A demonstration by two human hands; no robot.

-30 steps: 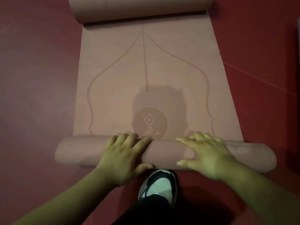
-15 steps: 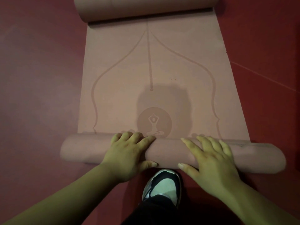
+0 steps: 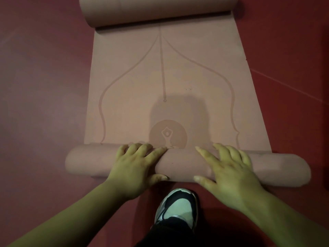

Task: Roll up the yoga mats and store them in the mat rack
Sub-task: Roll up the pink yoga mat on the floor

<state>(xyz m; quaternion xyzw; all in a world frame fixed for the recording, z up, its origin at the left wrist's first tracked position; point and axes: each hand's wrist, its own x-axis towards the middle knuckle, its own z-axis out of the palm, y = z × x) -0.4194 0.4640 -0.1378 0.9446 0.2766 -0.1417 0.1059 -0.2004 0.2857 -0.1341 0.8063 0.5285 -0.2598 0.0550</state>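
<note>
Where the head camera looks down, a pink-brown yoga mat (image 3: 178, 77) lies on the dark red floor (image 3: 35, 86). Its middle part is flat. The end close to the person is rolled into a long near roll (image 3: 92, 161) that lies across the picture. The other end is rolled too, into a big far roll (image 3: 156, 9) at the top of the picture. The left hand (image 3: 135, 166) lies on top of the near roll, a bit left of the middle. Its fingers are spread and bend a little over the round top, and its thumb sits against the side close to the person. The right hand (image 3: 229, 173) lies on the same roll, a bit right of the middle. Its fingers are spread and almost straight, and it presses down with nothing pinched. A round picture (image 3: 168, 134) of a sitting figure is printed on the flat part, just past the near roll and between the two hands. A black and white shoe (image 3: 178, 205) stands on the floor just behind the roll. A thin pale line (image 3: 284, 84) runs across the floor on the right.
</note>
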